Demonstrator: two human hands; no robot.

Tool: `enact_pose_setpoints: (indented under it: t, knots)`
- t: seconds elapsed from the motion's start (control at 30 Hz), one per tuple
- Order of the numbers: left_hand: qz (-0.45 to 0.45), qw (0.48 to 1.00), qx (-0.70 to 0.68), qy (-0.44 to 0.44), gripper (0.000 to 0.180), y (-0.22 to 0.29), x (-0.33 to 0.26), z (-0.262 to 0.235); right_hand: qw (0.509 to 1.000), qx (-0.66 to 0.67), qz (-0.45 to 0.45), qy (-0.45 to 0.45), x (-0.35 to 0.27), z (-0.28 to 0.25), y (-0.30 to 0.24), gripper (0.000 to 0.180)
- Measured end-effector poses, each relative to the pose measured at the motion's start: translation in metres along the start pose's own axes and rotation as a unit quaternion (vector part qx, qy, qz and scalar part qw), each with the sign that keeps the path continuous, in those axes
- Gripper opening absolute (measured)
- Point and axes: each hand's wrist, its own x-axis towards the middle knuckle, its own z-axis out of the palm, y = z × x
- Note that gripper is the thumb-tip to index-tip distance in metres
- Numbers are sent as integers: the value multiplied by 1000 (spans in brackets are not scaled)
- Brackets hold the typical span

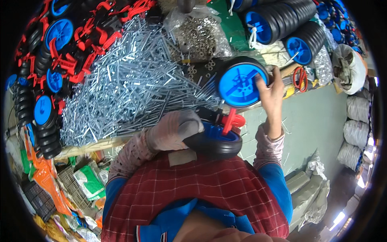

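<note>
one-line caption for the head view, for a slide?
Gloved left hand steadies a wheel with a red bracket; right hand holds a second blue-hubbed wheel beside piled bolts.

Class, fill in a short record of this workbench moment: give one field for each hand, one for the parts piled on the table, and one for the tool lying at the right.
left hand: gloved left hand rests on a black rubber wheel with a red plastic bracket
right hand: bare right hand holds a black wheel with a blue plastic hub
table: heap of long silver metal bolts; clear bag of small nuts
tool: red-handled scissors
</note>
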Motion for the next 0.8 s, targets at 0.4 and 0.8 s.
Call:
enact_pose_setpoints:
  t: [0.4, 0.8]
  knots:
    - [-235, 934, -267, 8, 49, -2, 6, 12, 949, 8, -299, -101, -15, 22, -50, 52]
    - [-22, 984, 176, 27, 29, -8, -49, -10, 956, -25, -265, -121, 55, 122, -14, 15]
